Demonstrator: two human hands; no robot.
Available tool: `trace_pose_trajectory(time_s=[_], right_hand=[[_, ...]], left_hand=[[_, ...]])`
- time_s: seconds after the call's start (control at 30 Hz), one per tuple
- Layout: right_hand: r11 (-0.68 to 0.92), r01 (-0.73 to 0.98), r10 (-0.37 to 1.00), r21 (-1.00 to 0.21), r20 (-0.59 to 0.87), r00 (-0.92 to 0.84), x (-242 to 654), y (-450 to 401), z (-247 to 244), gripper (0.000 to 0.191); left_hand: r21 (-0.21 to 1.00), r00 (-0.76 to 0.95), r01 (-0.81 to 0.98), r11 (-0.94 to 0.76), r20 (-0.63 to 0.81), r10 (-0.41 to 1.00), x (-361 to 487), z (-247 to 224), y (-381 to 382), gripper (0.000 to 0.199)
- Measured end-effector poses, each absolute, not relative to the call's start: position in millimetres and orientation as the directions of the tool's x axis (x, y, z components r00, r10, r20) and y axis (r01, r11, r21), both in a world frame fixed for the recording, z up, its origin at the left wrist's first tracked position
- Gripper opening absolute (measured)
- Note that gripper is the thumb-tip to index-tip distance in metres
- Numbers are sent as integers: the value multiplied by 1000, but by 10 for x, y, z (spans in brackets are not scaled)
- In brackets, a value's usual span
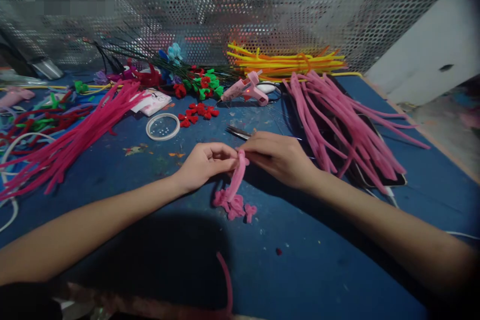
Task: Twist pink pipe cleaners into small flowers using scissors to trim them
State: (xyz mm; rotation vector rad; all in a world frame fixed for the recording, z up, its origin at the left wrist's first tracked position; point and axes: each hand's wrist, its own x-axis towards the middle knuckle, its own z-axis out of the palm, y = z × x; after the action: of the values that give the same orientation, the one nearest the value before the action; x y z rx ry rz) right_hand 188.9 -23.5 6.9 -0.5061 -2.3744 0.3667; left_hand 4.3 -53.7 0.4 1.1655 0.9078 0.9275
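Note:
Between my two hands is a pink pipe cleaner (237, 180), its upper end bent and a loose length hanging down. My left hand (204, 162) pinches it from the left with thumb and forefinger. From the right, my right hand (281, 155) closes its fingers at the same bent end; the fingertips are partly hidden. Just below lie small pink pipe-cleaner flowers (234, 207) in a cluster, with a single small piece (250, 212) beside them. Scissors (240, 133) lie behind my right hand, their handles covered by it.
Pink pipe cleaners (356, 130) lie over a dark device at right, hot-pink ones (86, 130) at left. A pink glue gun (247, 89), red flowers (197, 114), a white ring (162, 126) and yellow pipe cleaners (285, 62) sit toward the perforated metal panel (240, 5).

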Motion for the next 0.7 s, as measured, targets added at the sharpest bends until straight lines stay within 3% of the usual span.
trace_pose_trajectory(time_s=[0.1, 0.23, 0.47, 0.7], right_hand=[[906, 384, 412, -177, 577, -705, 1928, -208, 85, 21], [805, 585, 420, 102, 598, -683, 2049, -96, 180, 22], [560, 824, 548, 84, 709, -445, 2405, 205, 263, 25], [514, 851, 571, 109, 696, -434, 2440, 241, 247, 26]], left_hand=[[979, 404, -129, 158, -94, 910, 39, 4, -531, 14], [992, 424, -37, 122, -95, 901, 34, 23, -554, 12], [991, 540, 127, 32, -96, 836, 53, 38, -629, 4], [985, 575, 169, 39, -130, 807, 50, 55, -609, 4]])
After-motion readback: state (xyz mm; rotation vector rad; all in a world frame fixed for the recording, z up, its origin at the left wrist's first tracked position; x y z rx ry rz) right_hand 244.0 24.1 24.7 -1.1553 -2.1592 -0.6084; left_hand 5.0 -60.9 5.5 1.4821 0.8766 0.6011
